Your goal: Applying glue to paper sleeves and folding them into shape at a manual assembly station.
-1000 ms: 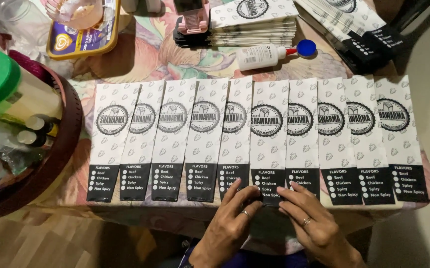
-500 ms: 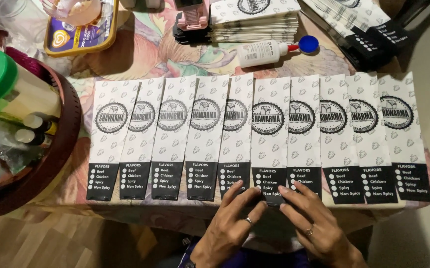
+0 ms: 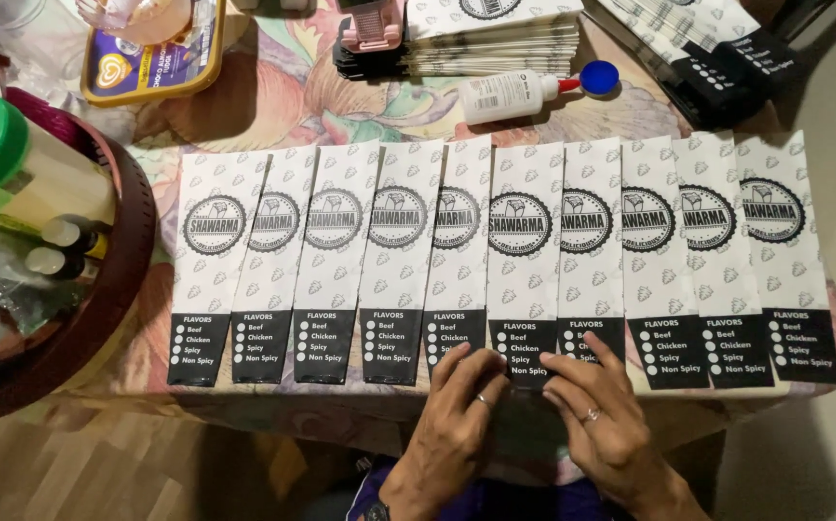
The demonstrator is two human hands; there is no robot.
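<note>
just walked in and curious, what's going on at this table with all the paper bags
A person presses both hands, left hand and right hand, on the black bottom edge of one white printed paper sleeve in a row of ten overlapping sleeves along the flowered table. Behind the row lie a white glue bottle, its blue cap and a stack of more sleeves.
</note>
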